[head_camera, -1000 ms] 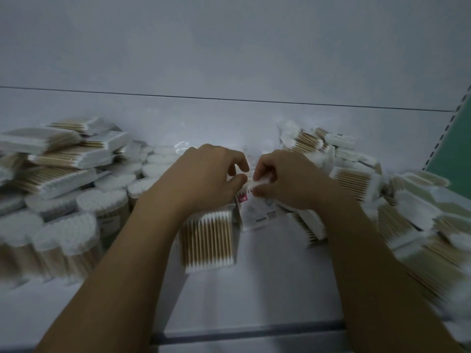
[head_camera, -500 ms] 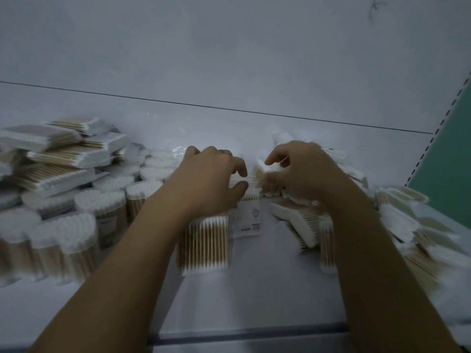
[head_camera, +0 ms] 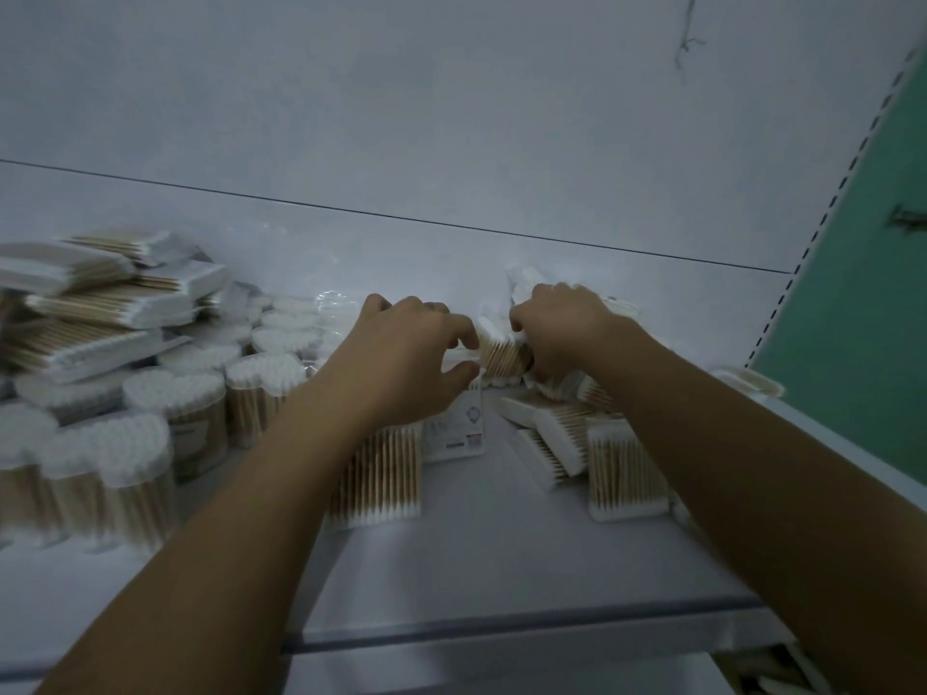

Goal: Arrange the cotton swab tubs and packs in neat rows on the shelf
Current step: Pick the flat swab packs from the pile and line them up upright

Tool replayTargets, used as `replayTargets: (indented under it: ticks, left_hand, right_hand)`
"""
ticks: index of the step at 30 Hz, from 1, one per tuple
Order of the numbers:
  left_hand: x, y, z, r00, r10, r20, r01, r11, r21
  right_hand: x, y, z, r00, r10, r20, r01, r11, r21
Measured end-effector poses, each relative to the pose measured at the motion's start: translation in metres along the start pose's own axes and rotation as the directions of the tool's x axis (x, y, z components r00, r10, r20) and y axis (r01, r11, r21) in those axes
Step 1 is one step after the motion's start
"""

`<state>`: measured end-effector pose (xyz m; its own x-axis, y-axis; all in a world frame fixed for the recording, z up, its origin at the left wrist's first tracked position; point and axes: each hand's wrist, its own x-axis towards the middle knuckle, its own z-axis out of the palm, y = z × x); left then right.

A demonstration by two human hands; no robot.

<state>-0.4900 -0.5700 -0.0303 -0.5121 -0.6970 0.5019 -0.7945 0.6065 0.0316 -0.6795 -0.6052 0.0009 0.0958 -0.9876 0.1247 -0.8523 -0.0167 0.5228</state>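
Cotton swab packs stand upright in a row [head_camera: 376,474] at the middle of the white shelf [head_camera: 501,554]. My left hand [head_camera: 401,363] rests curled over the top of this row, thumb and fingers around a labelled pack [head_camera: 454,428]. My right hand [head_camera: 557,333] grips a swab pack [head_camera: 501,356] at the back, beside the left hand. Round swab tubs [head_camera: 170,408] stand in rows on the left. Loose packs [head_camera: 557,433] lie tumbled under my right forearm, and one pack [head_camera: 624,474] stands upright.
Flat swab packs [head_camera: 95,313] are stacked high at the far left behind the tubs. The white back wall [head_camera: 451,117] closes the shelf. A green panel [head_camera: 863,293] with a perforated upright bounds the right side. The shelf's front edge [head_camera: 501,639] runs below my arms.
My right hand has moved back and up from the labelled pack to a pack at the rear. The left hand stayed on the row. The camera has shifted left, so the right pile is mostly out of view.
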Motion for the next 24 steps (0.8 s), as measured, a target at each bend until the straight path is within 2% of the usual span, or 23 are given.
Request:
replayTargets:
  ticks: [5,8,11,13,16,19,21,24]
  left_hand:
    - [0.001,0.0,0.001,1.0,0.002,0.01,-0.002,1.0,-0.012]
    - [0.001,0.0,0.001,1.0,0.017,-0.007,-0.017,1.0,-0.018]
    - [0.001,0.001,0.002,0.999,0.03,-0.025,-0.031,0.999,-0.034]
    - [0.001,0.002,0.002,0.999,0.034,-0.033,-0.035,0.999,-0.041]
    - [0.001,0.003,0.003,0.999,0.035,-0.034,-0.037,0.998,-0.046]
    - [0.0,0.004,0.004,0.999,0.031,-0.036,-0.033,0.999,-0.044]
    - [-0.001,0.003,0.007,0.999,0.015,-0.051,-0.018,0.998,-0.054]
    - [0.0,0.004,0.006,0.993,-0.018,-0.115,0.006,0.995,-0.098]
  right_hand:
    - [-0.007,0.009,0.009,0.982,0.184,-0.032,-0.172,0.958,0.228]
    - [-0.008,0.009,0.013,0.973,0.232,0.007,-0.223,0.929,0.295]
    - [-0.008,0.015,0.008,0.978,0.207,0.013,-0.197,0.908,0.369]
    - [-0.009,0.02,0.001,0.989,0.139,0.045,-0.145,0.891,0.43]
    - [-0.012,0.021,-0.004,0.994,0.047,0.098,-0.083,0.912,0.403]
    - [-0.014,0.023,-0.006,0.996,0.037,0.081,-0.068,0.905,0.421]
    - [-0.021,0.03,-0.014,0.997,0.081,0.013,-0.076,0.851,0.52]
    - [-0.037,0.044,-0.036,0.977,0.169,-0.134,-0.006,0.641,0.768]
